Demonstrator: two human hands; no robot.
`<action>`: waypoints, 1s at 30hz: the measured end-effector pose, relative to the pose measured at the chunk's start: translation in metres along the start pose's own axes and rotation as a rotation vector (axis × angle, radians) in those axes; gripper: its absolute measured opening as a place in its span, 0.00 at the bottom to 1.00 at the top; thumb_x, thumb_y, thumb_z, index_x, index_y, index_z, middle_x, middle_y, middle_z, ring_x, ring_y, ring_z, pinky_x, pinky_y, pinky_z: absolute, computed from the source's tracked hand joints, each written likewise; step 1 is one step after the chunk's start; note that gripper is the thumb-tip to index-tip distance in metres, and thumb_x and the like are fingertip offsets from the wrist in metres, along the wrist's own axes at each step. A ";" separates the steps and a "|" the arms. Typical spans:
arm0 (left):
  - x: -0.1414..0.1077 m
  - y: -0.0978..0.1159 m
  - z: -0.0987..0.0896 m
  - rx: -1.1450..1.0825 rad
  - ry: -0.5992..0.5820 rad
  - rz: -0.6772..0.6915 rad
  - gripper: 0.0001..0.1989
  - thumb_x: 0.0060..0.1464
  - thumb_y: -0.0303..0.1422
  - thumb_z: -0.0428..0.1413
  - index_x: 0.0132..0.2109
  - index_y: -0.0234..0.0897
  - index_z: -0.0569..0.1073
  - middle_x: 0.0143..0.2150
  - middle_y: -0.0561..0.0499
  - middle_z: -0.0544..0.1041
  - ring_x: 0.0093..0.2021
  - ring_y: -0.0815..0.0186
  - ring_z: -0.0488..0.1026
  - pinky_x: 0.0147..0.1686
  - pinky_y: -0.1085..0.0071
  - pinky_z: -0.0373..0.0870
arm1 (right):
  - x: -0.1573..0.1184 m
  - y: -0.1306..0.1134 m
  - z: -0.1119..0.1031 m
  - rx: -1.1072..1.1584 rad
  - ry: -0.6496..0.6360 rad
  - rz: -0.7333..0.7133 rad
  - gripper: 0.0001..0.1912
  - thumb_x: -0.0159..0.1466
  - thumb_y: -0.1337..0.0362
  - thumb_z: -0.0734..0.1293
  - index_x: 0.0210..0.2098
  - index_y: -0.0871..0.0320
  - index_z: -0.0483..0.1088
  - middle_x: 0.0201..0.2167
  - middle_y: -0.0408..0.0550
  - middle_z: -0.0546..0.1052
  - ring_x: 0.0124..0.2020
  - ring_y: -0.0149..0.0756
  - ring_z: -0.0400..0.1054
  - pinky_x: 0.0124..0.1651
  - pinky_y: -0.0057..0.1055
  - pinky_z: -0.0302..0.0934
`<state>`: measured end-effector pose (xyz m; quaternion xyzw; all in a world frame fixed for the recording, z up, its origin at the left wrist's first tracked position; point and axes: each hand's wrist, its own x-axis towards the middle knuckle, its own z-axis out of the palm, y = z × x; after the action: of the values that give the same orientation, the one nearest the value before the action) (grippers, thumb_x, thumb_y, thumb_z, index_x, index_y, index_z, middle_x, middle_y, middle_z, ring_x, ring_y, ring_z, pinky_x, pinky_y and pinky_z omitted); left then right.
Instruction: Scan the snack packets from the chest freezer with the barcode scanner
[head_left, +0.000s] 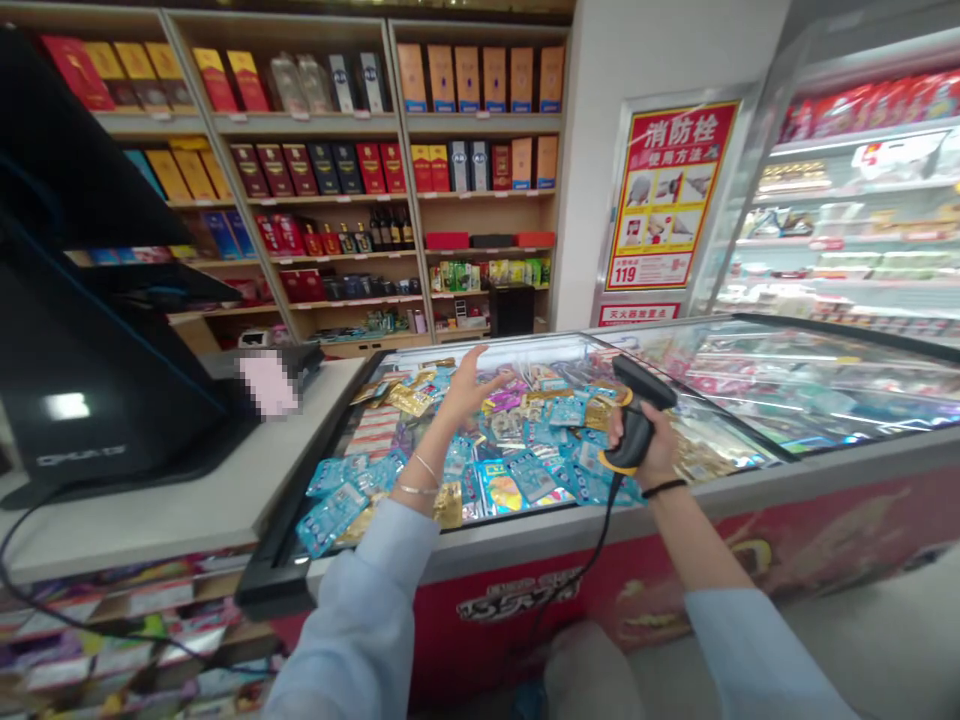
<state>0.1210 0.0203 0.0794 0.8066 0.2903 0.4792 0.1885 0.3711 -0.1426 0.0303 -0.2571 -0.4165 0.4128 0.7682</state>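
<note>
My right hand (654, 445) is wrapped round the grip of a black and yellow barcode scanner (637, 425), whose cord hangs down in front of the freezer. Over the heap of packets, my left hand (472, 385) reaches out with its fingers spread, holding nothing. Blue packets (334, 510) and gold packets (412, 398) lie loose on the glass top of the chest freezer (555, 525). A purple packet (504, 398) lies just beyond my left hand. Near the front edge is a bright packet with a yellow picture (501, 487).
To the left, a black checkout terminal (112, 400) stands on a pale counter (315, 430). Shelves (315, 122) of boxed goods and bottles line the back wall. A lit refrigerated display (862, 230) stands at the right. Packaged goods fill a rack (127, 620) below the counter.
</note>
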 end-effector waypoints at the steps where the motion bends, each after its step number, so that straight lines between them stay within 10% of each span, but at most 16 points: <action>1: -0.003 -0.009 -0.017 0.022 0.014 -0.017 0.34 0.51 0.47 0.60 0.61 0.36 0.64 0.64 0.38 0.65 0.65 0.54 0.61 0.64 0.57 0.55 | 0.002 0.007 0.014 0.010 -0.029 0.021 0.15 0.57 0.51 0.65 0.35 0.56 0.70 0.15 0.40 0.67 0.14 0.30 0.61 0.16 0.26 0.57; 8: -0.045 -0.090 -0.084 0.093 -0.083 -0.241 0.19 0.52 0.41 0.58 0.48 0.35 0.73 0.45 0.43 0.78 0.44 0.59 0.76 0.45 0.63 0.71 | 0.024 0.082 0.094 -0.027 -0.232 0.263 0.15 0.55 0.50 0.68 0.28 0.57 0.68 0.14 0.40 0.69 0.11 0.30 0.62 0.14 0.26 0.58; 14: -0.059 -0.127 -0.070 0.213 -0.318 -0.215 0.14 0.51 0.42 0.57 0.36 0.35 0.77 0.36 0.48 0.79 0.38 0.62 0.74 0.42 0.67 0.69 | 0.052 0.137 0.116 -0.058 -0.313 0.468 0.17 0.53 0.49 0.68 0.24 0.58 0.69 0.13 0.41 0.70 0.11 0.29 0.61 0.14 0.25 0.59; 23: -0.065 -0.118 -0.045 0.348 -0.582 -0.124 0.21 0.35 0.43 0.69 0.36 0.38 0.77 0.40 0.47 0.77 0.47 0.54 0.72 0.54 0.59 0.63 | 0.055 0.155 0.109 -0.058 -0.315 0.498 0.22 0.58 0.46 0.64 0.19 0.57 0.67 0.11 0.44 0.68 0.11 0.30 0.60 0.14 0.26 0.58; 30: -0.063 -0.121 -0.061 -0.004 -0.236 -0.295 0.18 0.36 0.36 0.67 0.36 0.37 0.72 0.31 0.55 0.73 0.31 0.66 0.69 0.34 0.71 0.67 | 0.054 0.150 0.109 -0.076 -0.316 0.485 0.23 0.57 0.46 0.64 0.18 0.58 0.67 0.11 0.44 0.67 0.11 0.29 0.60 0.15 0.26 0.59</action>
<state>0.0090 0.0734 -0.0045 0.8054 0.3804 0.3489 0.2912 0.2321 -0.0120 -0.0007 -0.3101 -0.4726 0.6035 0.5624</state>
